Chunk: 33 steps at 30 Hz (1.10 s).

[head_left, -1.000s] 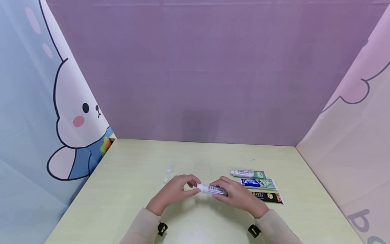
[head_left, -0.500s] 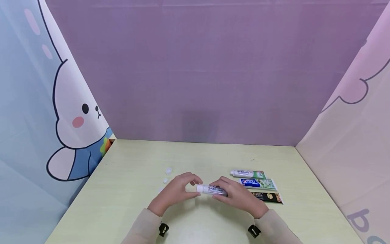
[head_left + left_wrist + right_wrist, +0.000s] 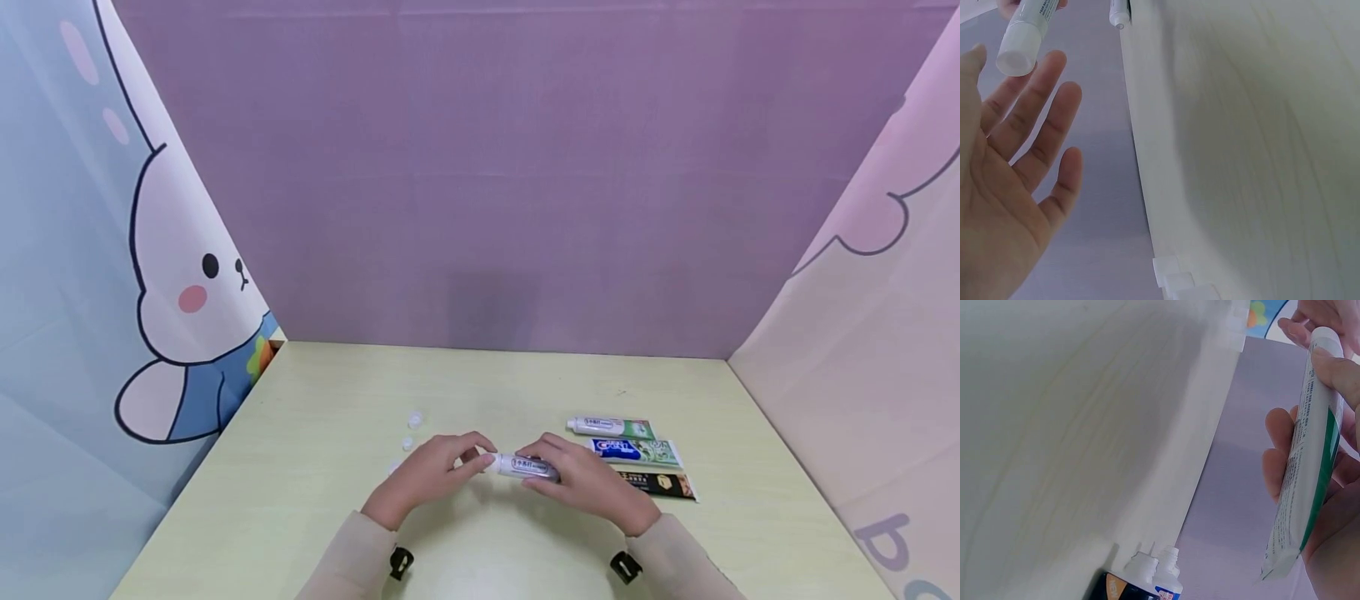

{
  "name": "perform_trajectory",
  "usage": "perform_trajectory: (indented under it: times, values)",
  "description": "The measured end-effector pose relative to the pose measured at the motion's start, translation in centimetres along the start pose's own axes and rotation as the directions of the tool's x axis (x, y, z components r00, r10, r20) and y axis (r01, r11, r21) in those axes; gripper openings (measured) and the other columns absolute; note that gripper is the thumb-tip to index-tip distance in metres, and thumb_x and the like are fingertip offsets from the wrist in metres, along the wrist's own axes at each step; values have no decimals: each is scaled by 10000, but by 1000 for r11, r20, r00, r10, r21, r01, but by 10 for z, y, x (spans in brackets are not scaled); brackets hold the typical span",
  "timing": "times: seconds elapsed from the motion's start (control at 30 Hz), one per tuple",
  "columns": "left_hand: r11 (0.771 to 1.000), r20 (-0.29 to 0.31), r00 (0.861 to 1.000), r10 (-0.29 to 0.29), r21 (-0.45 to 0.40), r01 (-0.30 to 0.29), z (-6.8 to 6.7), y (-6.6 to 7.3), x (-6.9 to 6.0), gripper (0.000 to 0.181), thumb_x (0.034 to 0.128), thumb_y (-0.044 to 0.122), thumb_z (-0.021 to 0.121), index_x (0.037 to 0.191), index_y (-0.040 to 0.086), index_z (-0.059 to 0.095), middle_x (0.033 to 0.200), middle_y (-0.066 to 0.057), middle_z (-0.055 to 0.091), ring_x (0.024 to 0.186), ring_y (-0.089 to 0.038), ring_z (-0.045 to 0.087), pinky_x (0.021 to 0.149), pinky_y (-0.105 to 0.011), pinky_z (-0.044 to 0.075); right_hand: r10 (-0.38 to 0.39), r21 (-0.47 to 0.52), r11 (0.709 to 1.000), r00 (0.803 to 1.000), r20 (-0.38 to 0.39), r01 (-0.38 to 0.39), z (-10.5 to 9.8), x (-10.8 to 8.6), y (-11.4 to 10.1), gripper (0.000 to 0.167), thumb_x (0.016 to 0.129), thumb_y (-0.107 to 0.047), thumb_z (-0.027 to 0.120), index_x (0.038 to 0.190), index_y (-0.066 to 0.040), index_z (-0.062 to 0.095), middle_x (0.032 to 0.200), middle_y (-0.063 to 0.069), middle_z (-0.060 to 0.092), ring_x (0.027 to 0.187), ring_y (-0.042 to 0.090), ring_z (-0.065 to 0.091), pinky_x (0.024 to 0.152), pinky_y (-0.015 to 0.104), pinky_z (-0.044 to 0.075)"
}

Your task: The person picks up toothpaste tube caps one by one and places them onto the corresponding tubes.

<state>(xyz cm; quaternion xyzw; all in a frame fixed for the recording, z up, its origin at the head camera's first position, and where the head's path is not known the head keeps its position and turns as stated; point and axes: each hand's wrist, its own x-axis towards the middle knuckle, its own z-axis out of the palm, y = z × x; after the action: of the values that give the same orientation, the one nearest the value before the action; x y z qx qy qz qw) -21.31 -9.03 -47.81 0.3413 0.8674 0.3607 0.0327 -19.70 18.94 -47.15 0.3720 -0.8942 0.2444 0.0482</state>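
Note:
My right hand grips a white toothpaste tube with a green stripe, held above the table with its white cap pointing left. My left hand is at that cap, thumb and forefinger on either side. In the left wrist view its fingers are spread and fairly straight, and a small gap shows between thumb and cap. Whether the forefinger touches the cap is hard to tell. To the right lie a green-and-white tube, a blue-and-green Crest tube and a black tube, partly behind my right hand.
Small white caps lie left of centre on the pale table: a far cap, a middle cap and one partly hidden by my left hand. A purple backdrop stands behind, with printed cloths at both sides.
My left fingers spread apart half a second ago, baring the cap, and now the thumb and forefinger are closer together over its end. The right hand and tube have stayed in place.

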Motion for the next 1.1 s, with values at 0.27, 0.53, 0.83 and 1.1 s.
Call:
perform_trajectory:
  times: [0.27, 0.53, 0.83, 1.1]
  values:
    - [999, -7, 1000, 26, -33, -26, 2, -1, 1, 279, 1030, 446, 538, 1198, 253, 651, 903, 74, 696, 779, -30, 600, 704, -261, 506, -19, 2, 1000, 1000, -11, 19, 2, 0, 1, 307, 948, -330, 716, 1217, -191, 666, 1079, -120, 607, 848, 1, 549, 717, 210, 522]
    - [995, -67, 993, 97, -21, -99, 2, -1, 2, 236, 914, 313, 760, 1119, 247, 664, 1045, 157, 648, 938, -120, 625, 835, -336, 535, -43, -12, 999, 999, -20, 43, 1, -1, 1, 324, 959, -369, 692, 1218, -176, 667, 1092, -97, 618, 828, -1, 549, 700, 196, 519]
    - [987, -105, 982, 157, -7, -158, 2, 0, 3, 337, 824, 200, 854, 1106, 219, 670, 1043, 136, 639, 966, -148, 613, 855, -350, 535, -41, -5, 999, 999, -15, 41, 1, 0, 0, 322, 964, -381, 681, 1214, -178, 670, 1090, -103, 617, 848, 1, 549, 718, 207, 523]
    - [999, -56, 997, 52, 11, -51, 2, -2, -1, 421, 925, 480, 700, 1262, 241, 621, 1162, 33, 661, 1018, -162, 621, 858, -333, 521, -4, -17, 1000, 1000, 5, 4, 0, 0, 0, 329, 962, -384, 684, 1226, -189, 668, 1107, -101, 619, 855, 7, 552, 732, 222, 528]
